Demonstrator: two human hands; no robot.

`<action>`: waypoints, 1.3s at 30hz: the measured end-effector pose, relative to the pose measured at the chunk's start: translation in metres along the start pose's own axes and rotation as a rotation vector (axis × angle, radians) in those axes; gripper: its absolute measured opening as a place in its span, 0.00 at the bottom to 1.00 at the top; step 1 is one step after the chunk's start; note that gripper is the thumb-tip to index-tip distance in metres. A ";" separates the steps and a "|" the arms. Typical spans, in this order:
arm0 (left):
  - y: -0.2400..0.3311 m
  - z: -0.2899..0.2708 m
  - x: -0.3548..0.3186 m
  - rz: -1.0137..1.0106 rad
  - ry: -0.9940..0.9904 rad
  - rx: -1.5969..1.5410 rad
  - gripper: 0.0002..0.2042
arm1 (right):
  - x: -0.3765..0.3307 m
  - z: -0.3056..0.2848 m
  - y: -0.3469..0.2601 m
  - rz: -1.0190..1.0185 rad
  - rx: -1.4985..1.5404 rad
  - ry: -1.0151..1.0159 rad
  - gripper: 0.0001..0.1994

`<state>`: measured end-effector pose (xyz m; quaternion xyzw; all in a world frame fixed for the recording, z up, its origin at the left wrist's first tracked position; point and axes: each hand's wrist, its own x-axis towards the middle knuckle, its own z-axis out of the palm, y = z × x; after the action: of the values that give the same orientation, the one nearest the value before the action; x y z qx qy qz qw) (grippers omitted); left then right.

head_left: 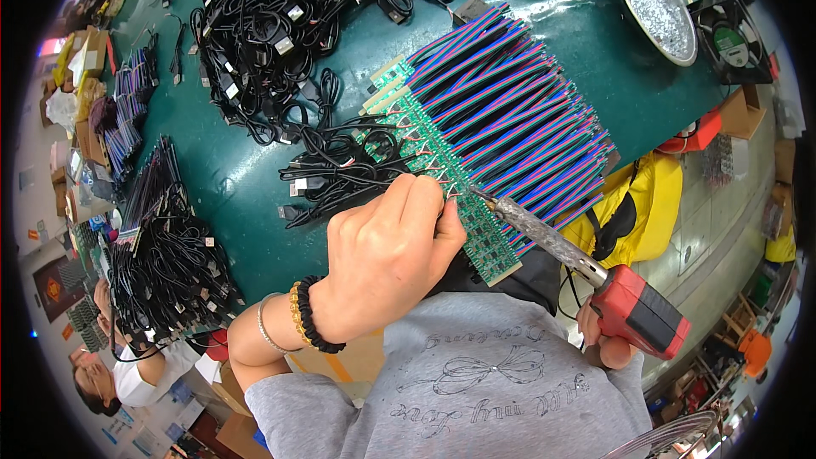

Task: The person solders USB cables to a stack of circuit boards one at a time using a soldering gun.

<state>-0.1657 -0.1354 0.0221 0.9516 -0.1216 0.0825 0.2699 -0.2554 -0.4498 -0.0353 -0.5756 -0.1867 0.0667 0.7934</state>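
Green tabletop (255,178) under cable heaps (280,25); left fingers (425,204) pinch wire, right grip soldering iron (586,280)

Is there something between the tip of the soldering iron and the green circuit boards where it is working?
Nothing visible blocks it. The red-handled soldering iron in the right hand reaches the row of green circuit boards directly; the left hand sits just beside the tip, on the thin wires.

We see red, blue and green striped ribbon wires (510,102) on green circuit boards (459,195), a red-handled soldering iron (586,268), and a dark green table (255,178).
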 end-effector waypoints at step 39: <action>-0.044 -0.055 -0.046 -0.015 0.297 -0.100 0.13 | 0.031 0.024 -0.002 0.123 -0.010 0.264 0.42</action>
<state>-0.2024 -0.0615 0.0365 0.9153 -0.0771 0.2140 0.3324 -0.2357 -0.4194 -0.0201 -0.5937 -0.0454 0.0381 0.8025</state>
